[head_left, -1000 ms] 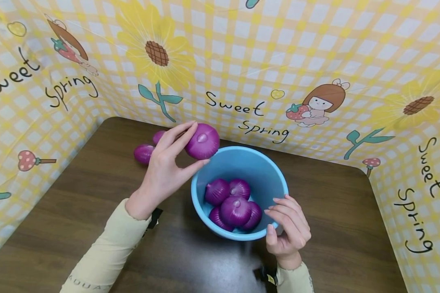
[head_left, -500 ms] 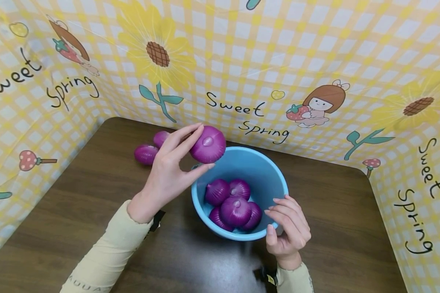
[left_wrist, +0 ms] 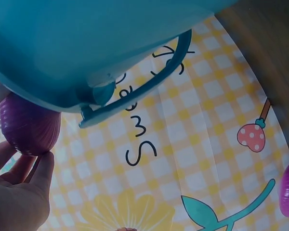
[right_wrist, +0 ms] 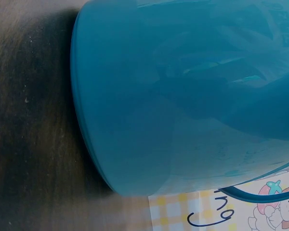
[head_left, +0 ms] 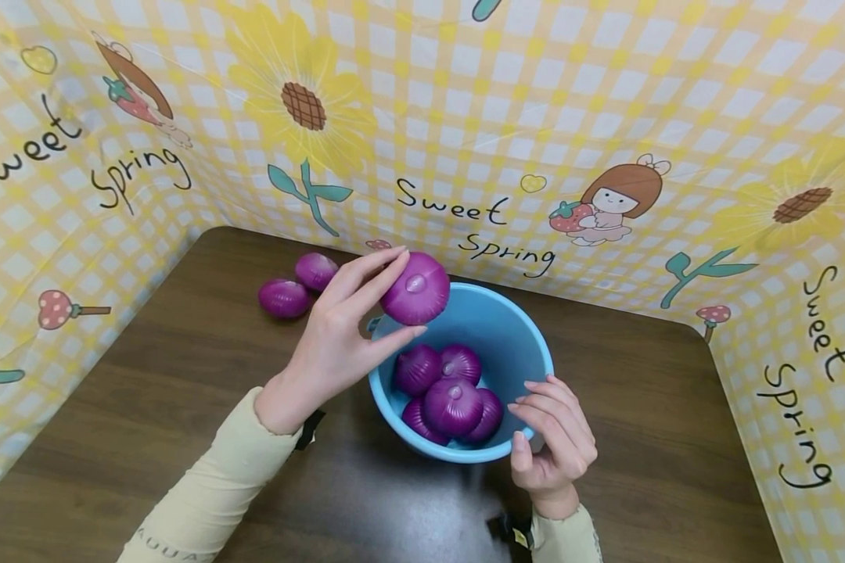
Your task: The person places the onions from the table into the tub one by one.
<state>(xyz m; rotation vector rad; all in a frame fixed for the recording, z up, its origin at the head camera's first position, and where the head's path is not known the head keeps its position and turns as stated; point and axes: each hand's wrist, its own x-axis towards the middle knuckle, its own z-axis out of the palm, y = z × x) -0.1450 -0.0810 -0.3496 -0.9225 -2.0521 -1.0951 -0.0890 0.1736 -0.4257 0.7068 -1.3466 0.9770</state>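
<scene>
Between thumb and fingers my left hand (head_left: 338,336) holds a purple onion (head_left: 415,288) above the far left rim of a blue bucket (head_left: 545,344). In the left wrist view that onion (left_wrist: 30,124) shows just beyond the rim. Several more purple onions (head_left: 454,407) lie piled on the bucket's bottom. My right hand (head_left: 555,438) grips the near right rim, thumb outside and fingers over the edge. Only the bucket's outer wall (right_wrist: 183,106) and part of its handle appear in the right wrist view; the hand is out of sight there.
Two purple onions (head_left: 284,299) lie on the dark wooden table (head_left: 148,375) at the back left. A yellow checked cloth (head_left: 451,117) with printed flowers stands up behind and along both sides. The bucket's handle (left_wrist: 144,89) hangs down on its outer side.
My left hand has carried the onion to the right and slightly nearer, over the bucket's rim. The two onions on the table show more fully. The right hand and bucket have stayed put.
</scene>
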